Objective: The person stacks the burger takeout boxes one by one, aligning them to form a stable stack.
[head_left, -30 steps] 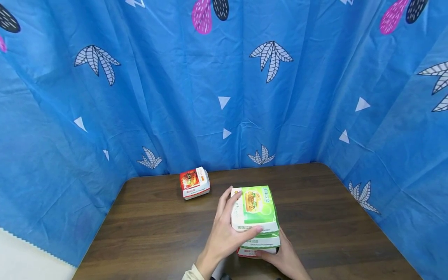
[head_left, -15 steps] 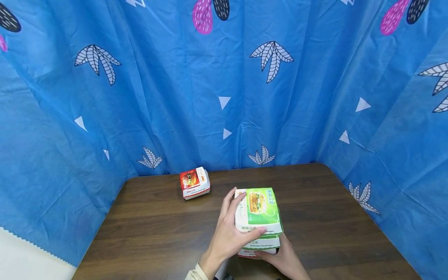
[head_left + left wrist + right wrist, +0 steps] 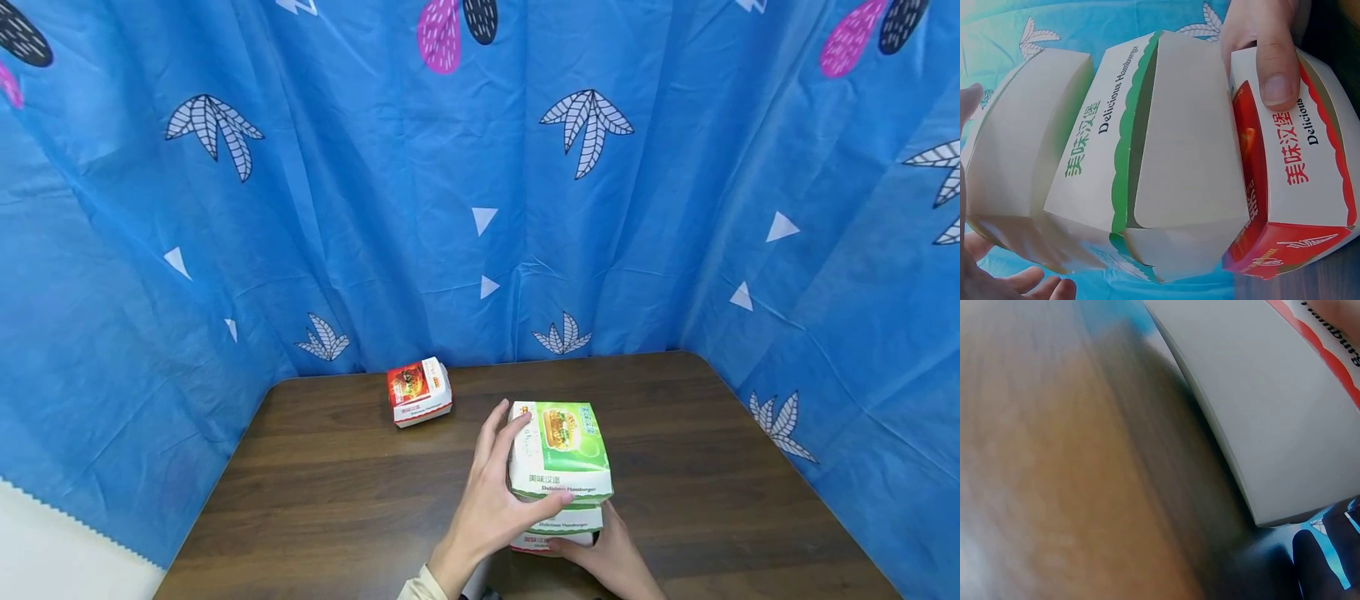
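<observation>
My left hand [image 3: 482, 504] grips a green-and-white hamburger box [image 3: 566, 450], thumb along its near side and fingers at its left. Below it is a second green-trimmed hamburger box [image 3: 1194, 131], and under that a red-trimmed hamburger box [image 3: 1294, 150]. In the left wrist view the top box leans at an angle to the middle one, with a wedge-shaped gap between them. My right hand [image 3: 611, 560] holds the bottom red box, its thumb on the near face. The right wrist view shows the pale lower panel of the red box [image 3: 1260, 419] close up; most of that hand is hidden there.
Another red-and-white hamburger box [image 3: 420, 393] sits at the back left of the dark wooden table [image 3: 322, 483]. A blue patterned curtain [image 3: 405, 208] hangs behind the table and along both sides.
My left hand and the top green box have shifted slightly right over the stack. The right hand stays put on the bottom box, and the far red box has not moved.
</observation>
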### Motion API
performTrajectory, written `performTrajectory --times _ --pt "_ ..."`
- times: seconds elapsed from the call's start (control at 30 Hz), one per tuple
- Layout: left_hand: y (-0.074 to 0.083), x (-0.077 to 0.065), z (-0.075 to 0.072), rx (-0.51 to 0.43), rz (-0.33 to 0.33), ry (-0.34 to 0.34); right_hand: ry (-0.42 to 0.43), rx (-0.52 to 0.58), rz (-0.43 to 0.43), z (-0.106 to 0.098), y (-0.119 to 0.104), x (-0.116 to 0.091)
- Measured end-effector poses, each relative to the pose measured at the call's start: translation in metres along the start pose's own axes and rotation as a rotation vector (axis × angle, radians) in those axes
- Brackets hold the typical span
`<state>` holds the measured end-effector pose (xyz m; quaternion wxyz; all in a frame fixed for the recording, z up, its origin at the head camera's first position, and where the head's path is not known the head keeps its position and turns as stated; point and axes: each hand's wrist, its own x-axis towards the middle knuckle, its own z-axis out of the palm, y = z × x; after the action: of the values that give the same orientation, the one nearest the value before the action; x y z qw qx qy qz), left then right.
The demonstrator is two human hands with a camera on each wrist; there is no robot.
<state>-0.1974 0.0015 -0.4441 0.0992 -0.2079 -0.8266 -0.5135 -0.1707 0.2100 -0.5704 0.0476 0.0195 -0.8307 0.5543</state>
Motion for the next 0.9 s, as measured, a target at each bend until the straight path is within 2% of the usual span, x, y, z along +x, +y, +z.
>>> performTrajectory --times 0.2,0.37,0.53,0.9 --pt "0.0006 -0.0003 -0.0008 0.001 -0.008 0.0 0.014 -0.018 -0.012 0.0003 -0.0004 0.0005" --pt "-0.0005 -0.001 -0.002 0.007 -0.014 0.0 -0.001 0.013 -0.001 0.0002 -0.0008 0.0012" --pt "-0.0015 -0.0011 -0.0029 0.007 -0.018 -0.011 0.003 0.007 -0.031 0.001 0.0007 0.0018" --pt "-0.0081 -0.0038 -0.0071 -0.058 0.012 0.02 -0.003 0.007 -0.029 0.001 0.0014 0.0024"
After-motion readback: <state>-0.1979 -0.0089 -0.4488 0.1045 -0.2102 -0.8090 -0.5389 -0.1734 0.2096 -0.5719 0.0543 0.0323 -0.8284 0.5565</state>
